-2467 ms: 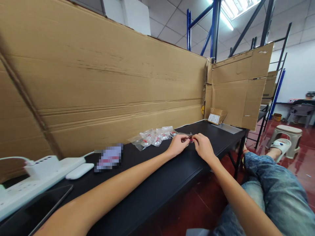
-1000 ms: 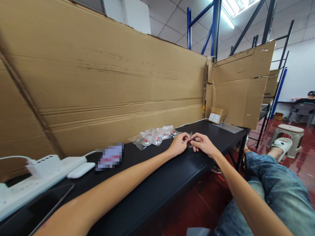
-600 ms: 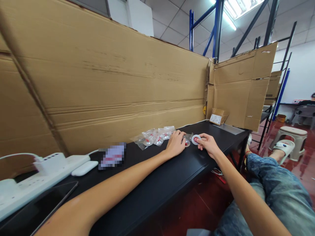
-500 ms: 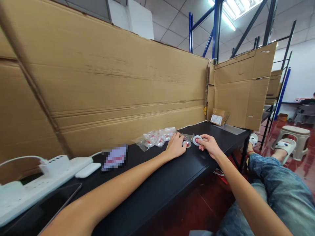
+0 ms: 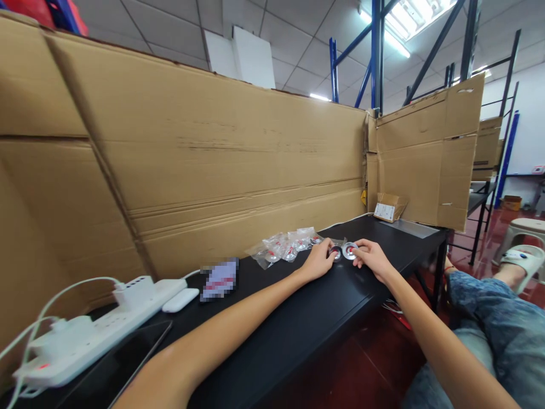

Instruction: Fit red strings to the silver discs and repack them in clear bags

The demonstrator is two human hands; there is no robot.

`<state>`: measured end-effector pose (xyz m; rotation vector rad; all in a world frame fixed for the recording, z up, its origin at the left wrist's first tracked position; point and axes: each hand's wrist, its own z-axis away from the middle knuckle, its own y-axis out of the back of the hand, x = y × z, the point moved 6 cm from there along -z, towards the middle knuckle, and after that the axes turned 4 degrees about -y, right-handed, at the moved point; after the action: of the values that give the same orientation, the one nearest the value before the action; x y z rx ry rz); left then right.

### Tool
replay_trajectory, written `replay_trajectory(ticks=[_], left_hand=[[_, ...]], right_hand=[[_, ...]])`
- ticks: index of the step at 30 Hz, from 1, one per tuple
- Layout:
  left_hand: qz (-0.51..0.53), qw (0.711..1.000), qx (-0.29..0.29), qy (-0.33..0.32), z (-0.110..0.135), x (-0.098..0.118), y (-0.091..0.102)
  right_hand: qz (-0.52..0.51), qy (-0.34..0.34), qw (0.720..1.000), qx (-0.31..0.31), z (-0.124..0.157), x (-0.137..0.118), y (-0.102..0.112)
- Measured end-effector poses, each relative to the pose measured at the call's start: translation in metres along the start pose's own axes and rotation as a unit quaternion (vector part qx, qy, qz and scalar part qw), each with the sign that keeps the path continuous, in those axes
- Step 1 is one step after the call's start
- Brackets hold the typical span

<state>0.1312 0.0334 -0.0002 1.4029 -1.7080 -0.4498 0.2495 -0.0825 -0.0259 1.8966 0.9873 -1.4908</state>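
Note:
My left hand is closed in a pinch on the edge of a small round disc, which looks silvery with a dark and red middle. A second disc, shiny and pale with a red centre, is pinched between the fingers of my right hand. The two discs are side by side, nearly touching, just above the black table. Just behind and left of my left hand lie several clear plastic bags with similar red-and-silver discs inside.
On the left stand a white power strip with plugs, a dark tablet, a white case and a blurred purple packet. A cardboard wall runs behind the table. A small open carton sits at the far right corner.
My left hand has gone from resting over the disc on the table to pinching it. The right-hand disc is turned to show a shinier face. The view has swung left.

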Motion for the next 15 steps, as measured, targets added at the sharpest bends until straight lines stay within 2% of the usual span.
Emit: replay_trajectory(ticks=[4, 7, 15], left_hand=[[0.109, 0.99, 0.038, 0.083, 0.0, -0.007, -0.004], [0.17, 0.975, 0.047, 0.136, 0.001, -0.011, -0.011], [0.24, 0.949, 0.076, 0.188, 0.005, -0.009, -0.013]], right_hand=[[-0.008, 0.003, 1.0, -0.003, -0.001, 0.003, 0.0], [-0.023, 0.004, 0.999, 0.026, -0.001, 0.005, 0.004], [-0.003, 0.001, 0.996, 0.094, 0.002, 0.006, 0.015]])
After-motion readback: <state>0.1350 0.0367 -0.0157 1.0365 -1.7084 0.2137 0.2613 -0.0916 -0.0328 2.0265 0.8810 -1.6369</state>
